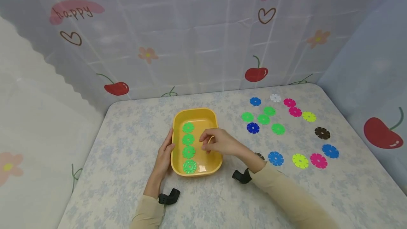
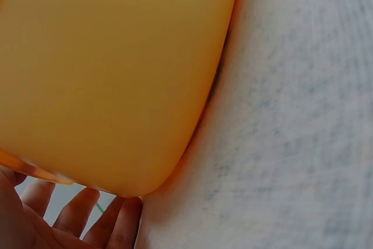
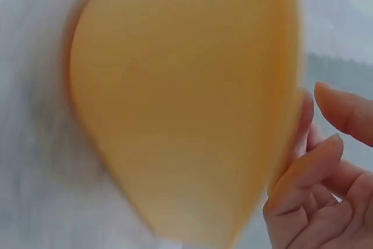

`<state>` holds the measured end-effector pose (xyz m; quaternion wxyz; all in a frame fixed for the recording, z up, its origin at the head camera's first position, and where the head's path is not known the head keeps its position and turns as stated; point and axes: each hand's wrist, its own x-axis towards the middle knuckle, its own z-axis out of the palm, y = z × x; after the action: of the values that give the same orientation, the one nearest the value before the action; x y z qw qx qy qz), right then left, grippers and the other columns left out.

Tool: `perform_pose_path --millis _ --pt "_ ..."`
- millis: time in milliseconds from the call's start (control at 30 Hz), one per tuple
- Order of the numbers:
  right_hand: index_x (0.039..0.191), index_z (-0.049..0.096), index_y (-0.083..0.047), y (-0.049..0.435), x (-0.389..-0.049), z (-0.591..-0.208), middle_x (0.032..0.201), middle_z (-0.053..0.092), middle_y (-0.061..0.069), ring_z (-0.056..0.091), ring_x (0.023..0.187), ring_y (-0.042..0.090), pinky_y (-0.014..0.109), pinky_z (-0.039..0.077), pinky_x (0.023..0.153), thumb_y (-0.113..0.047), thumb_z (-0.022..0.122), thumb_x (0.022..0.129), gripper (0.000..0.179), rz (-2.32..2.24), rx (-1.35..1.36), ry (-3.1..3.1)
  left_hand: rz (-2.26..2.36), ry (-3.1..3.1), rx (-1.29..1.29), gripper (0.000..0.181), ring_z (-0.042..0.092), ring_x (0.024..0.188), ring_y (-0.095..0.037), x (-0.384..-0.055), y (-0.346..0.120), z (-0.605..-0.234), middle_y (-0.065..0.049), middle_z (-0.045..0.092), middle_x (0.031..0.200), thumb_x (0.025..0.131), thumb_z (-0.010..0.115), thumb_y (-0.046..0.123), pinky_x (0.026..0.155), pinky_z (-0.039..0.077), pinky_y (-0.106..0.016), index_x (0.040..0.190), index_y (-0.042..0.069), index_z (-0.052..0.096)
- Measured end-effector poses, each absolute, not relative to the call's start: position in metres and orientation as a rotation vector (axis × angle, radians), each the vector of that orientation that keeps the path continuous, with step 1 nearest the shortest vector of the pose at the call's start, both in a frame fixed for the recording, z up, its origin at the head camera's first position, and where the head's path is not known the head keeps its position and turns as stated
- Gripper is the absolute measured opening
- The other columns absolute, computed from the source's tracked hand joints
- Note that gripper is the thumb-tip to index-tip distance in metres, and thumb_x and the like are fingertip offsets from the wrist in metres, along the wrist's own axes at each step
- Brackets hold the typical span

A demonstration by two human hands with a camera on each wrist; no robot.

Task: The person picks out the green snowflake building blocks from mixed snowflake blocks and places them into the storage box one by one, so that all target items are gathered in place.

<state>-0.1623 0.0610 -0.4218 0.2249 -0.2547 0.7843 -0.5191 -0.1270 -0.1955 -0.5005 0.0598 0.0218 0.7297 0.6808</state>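
A yellow plastic tray [image 1: 210,170] lies on the table with several green notched discs [image 1: 189,152] in a column along its left side. My left hand [image 1: 163,156] rests against the tray's left wall; in the left wrist view, its fingers [image 2: 76,208] touch the lower edge of the yellow wall. Over the right half of the tray hangs my right hand [image 1: 219,142], its fingers loosely bent. Thumb and forefinger stand apart in the right wrist view, with nothing seen between them, and the other fingers [image 3: 309,173] are curled beside the tray's wall.
Right of the tray, loose notched discs are scattered: green [image 1: 263,119], dark blue [image 1: 253,128], blue [image 1: 275,158], pink [image 1: 318,160], yellow [image 1: 300,160], brown [image 1: 322,133] and white [image 1: 275,98]. Another dark disc is partly behind my right wrist. A printed curtain [image 1: 203,45] hangs behind the table.
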Motion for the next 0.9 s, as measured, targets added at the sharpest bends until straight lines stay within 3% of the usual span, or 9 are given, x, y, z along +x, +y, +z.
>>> perform_pose_path --millis 167,333,467,667,900 --pt "0.111 0.064 0.005 0.129 -0.177 -0.422 0.094 0.063 0.013 0.065 0.076 0.02 0.044 0.057 0.073 -0.006 0.067 0.09 0.024 -1.383 -0.554 2.334 2.065 2.199 0.057 0.051 0.008 0.151 -0.007 -0.128 -0.195 -0.497 0.017 0.014 0.162 0.108 0.034 0.023 0.104 0.025 -0.001 0.156 0.035 0.02" --pt "0.117 0.063 0.006 0.205 -0.191 -0.432 0.101 0.063 0.017 0.06 0.085 0.023 0.031 0.05 0.069 -0.01 0.069 0.089 0.032 -1.22 -0.348 2.531 2.072 2.216 0.088 0.051 0.009 0.151 -0.008 -0.129 -0.196 -0.503 0.017 0.014 0.162 0.108 0.035 0.027 0.105 0.025 -0.002 0.155 0.037 0.021" --pt "0.125 0.058 0.006 0.253 -0.195 -0.432 0.111 0.06 0.024 0.058 0.094 0.028 0.031 0.051 0.073 -0.013 0.069 0.09 0.041 -1.165 -0.21 2.584 2.078 2.216 0.093 0.051 0.008 0.151 -0.007 -0.128 -0.196 -0.503 0.017 0.014 0.162 0.108 0.035 0.026 0.105 0.025 -0.002 0.155 0.036 0.021" --pt "0.133 0.05 0.009 0.294 -0.201 -0.429 0.123 0.053 0.031 0.054 0.105 0.035 0.033 0.051 0.078 -0.016 0.068 0.09 0.053 -1.133 -0.066 2.599 2.073 2.223 0.074 0.051 0.009 0.151 -0.006 -0.129 -0.196 -0.504 0.018 0.015 0.161 0.108 0.035 0.024 0.105 0.024 -0.002 0.155 0.037 0.022" --pt "0.133 0.05 0.009 0.31 -0.211 -0.446 0.126 0.05 0.031 0.05 0.11 0.036 0.035 0.049 0.082 -0.013 0.068 0.089 0.053 -1.108 -0.017 2.555 2.07 2.228 0.085 0.05 0.009 0.151 -0.006 -0.128 -0.196 -0.504 0.018 0.015 0.161 0.108 0.035 0.026 0.105 0.024 -0.001 0.155 0.035 0.021"
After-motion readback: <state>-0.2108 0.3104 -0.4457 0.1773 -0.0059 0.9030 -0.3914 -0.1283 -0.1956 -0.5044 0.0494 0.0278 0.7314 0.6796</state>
